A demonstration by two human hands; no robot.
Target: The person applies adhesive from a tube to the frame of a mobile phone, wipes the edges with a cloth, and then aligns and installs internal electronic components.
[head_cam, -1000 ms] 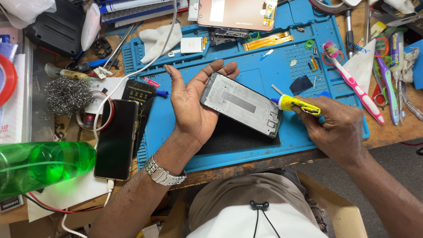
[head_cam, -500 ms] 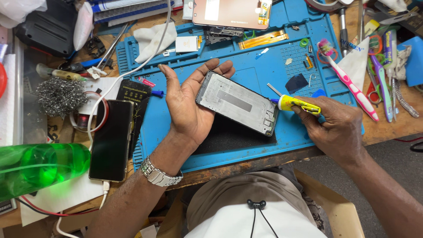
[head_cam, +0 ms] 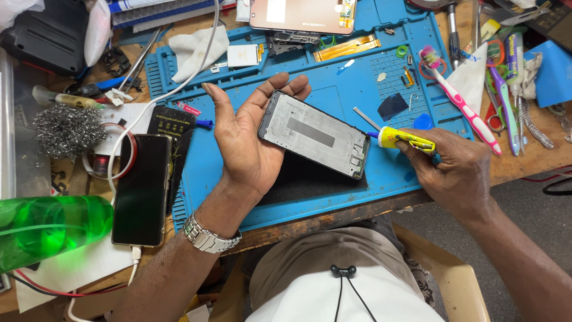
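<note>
Left hand (head_cam: 247, 149) cradles a phone frame (head_cam: 314, 134) above the blue mat (head_cam: 387, 173); right hand (head_cam: 456, 170), grip clamped on a yellow glue tube (head_cam: 402, 139), touches its nozzle to the frame's edge. Gluing appears underway, demanding a steady bead.

A grey phone frame (head_cam: 314, 134) and yellow glue tube (head_cam: 406, 140) above a blue mat (head_cam: 333, 71).

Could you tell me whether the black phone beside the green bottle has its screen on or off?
Off: the black phone shows a dark, blank screen, with a white cable plugged in.
</note>
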